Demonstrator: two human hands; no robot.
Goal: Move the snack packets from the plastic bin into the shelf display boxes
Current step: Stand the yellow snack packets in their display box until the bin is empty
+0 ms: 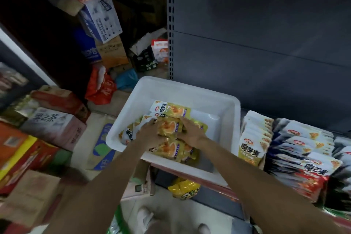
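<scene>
A: Evidently, a yellow snack packet (168, 127) at the centre of the frame is clasped from both sides: the left hand (150, 133) is curled against its left edge and the right hand (190, 131) against its right edge.

B: And where is it held?

A: Inside the white plastic bin (230, 118), over more yellow packets (171, 109) that are heaped on the bin's floor.

B: What is seen around the bin?

A: To the right, display boxes of upright packets (250, 146) are lined along the shelf (322, 131), just beside the bin. Cardboard cartons (55, 125) are stacked at the left of the frame, and a grey back panel (266, 24) fills the upper right.
</scene>
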